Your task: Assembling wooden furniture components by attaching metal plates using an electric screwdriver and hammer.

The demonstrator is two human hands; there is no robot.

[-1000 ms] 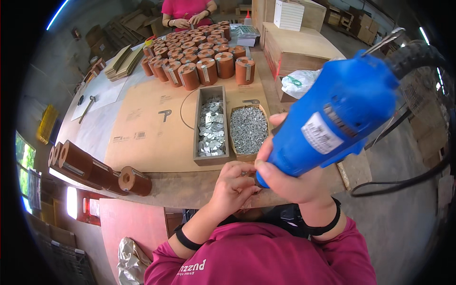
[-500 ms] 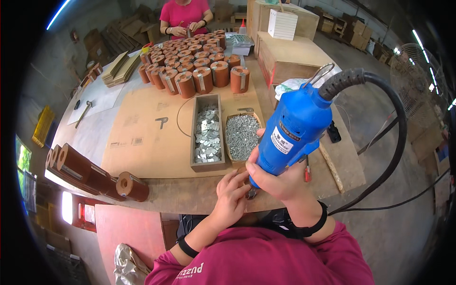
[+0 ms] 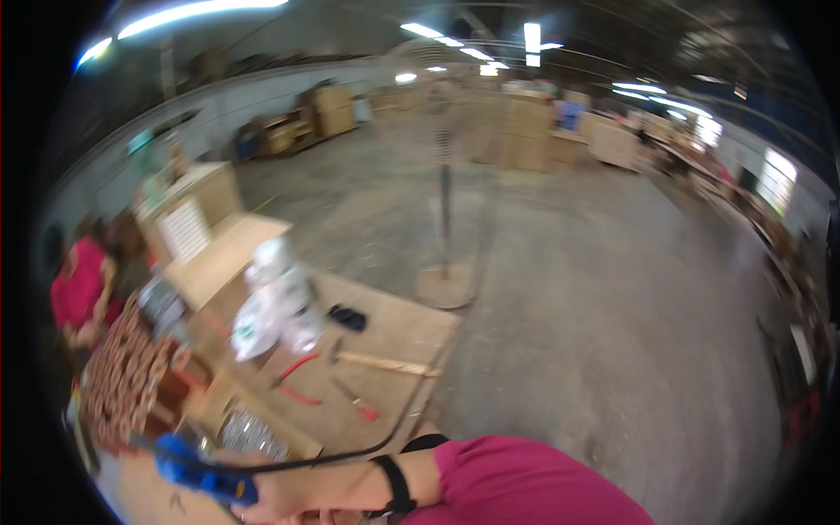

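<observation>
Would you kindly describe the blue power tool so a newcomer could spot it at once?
Start at the wooden table at lower left, then go down to the right hand near the bottom edge. It holds the blue power tool, just below the small silvery metal pieces; its blue body sets it apart from them and the brown cylinders.

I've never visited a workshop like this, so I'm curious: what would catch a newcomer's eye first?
Probably the corded blue power tool in the right hand, at the lower left. Next come the reddish-brown cylinders massed at the left, with a person in pink beyond them. The white plastic bags left of centre stand out too, with red-handled pliers just below them.
</observation>
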